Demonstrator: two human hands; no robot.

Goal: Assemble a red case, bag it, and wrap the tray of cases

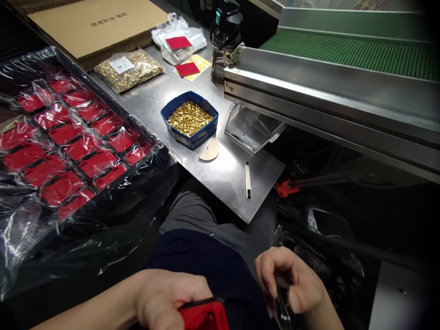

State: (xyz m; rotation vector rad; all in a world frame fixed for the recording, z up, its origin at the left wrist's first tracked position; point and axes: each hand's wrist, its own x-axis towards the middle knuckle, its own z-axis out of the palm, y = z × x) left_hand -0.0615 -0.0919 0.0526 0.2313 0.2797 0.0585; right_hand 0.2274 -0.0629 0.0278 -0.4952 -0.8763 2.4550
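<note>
At the bottom edge, my left hand (168, 293) is closed round a red piece with a black edge (204, 315), which looks like a small pouch and is partly cut off by the frame. My right hand (292, 279) pinches a narrow, shiny dark object (282, 311) between thumb and fingers; its lower end runs out of view and its kind is unclear. The two hands are apart, above my lap. Beyond them on the metal table (233, 183) are a blue tray (192, 140) of small gold pieces, a pale half-disc (209, 151) and a white cutter-like tool (248, 181).
On the left, a box lined with black plastic (137, 201) holds rows of clear-wrapped red items (99, 162). A bag of gold pieces (129, 68), cardboard (96, 23), white plastic bags (178, 39) and a jug (225, 41) stand farther back. A green conveyor (343, 48) spans the right.
</note>
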